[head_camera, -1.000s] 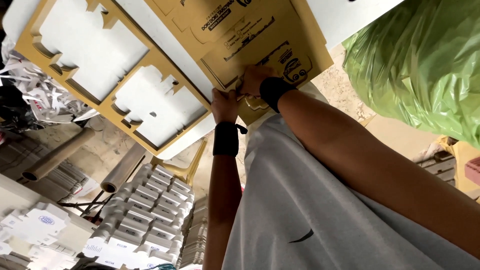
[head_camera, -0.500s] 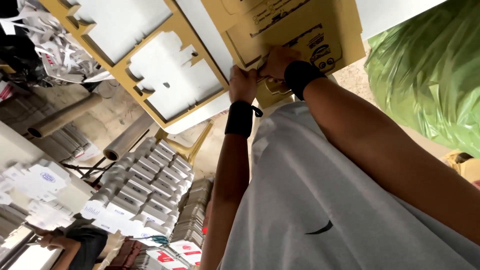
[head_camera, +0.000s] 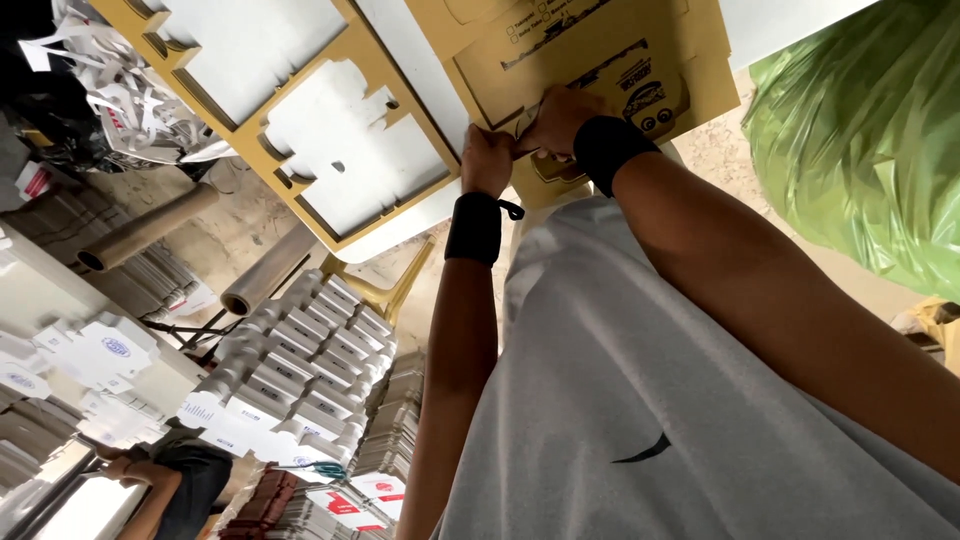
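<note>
Head cam looks down over the person's grey shirt (head_camera: 640, 400) at both hands, w/ the view tilted hard.

Left hand (head_camera: 487, 160) and right hand (head_camera: 557, 118) meet at the near edge of a brown die-cut cardboard sheet (head_camera: 600, 50) w/ dark print on it. Both wear black wristbands (head_camera: 474, 228). Fingers of both are curled in tight, pinching a small tab or strip of the cardboard at the sheet's edge; exact piece under the fingertips is too small to tell. Neither hand is spread; both look closed on the sheet, thumbs on top.

Progress, as a guess: the sheet in hand looks whole apart from the bit being worked, so stripping of this one seems early. Beside it, to the left, lies a brown waste frame (head_camera: 330, 150) w/ box-shaped cut-outs already gone and white surface showing thru, so at least one sheet looks done. Further down, rows of stacked white carton blanks (head_camera: 300, 370) suggest plenty of finished pieces; how many sheets remain can't be told.

The sheet lies flat ahead of the person, its near edge right under the fingers, touching them; the rest runs away from the hands toward the top of the view.

Also there: a green plastic bag (head_camera: 870, 140) at right, cardboard tubes (head_camera: 150, 228) at left, another person (head_camera: 170, 480) bottom left.
</note>
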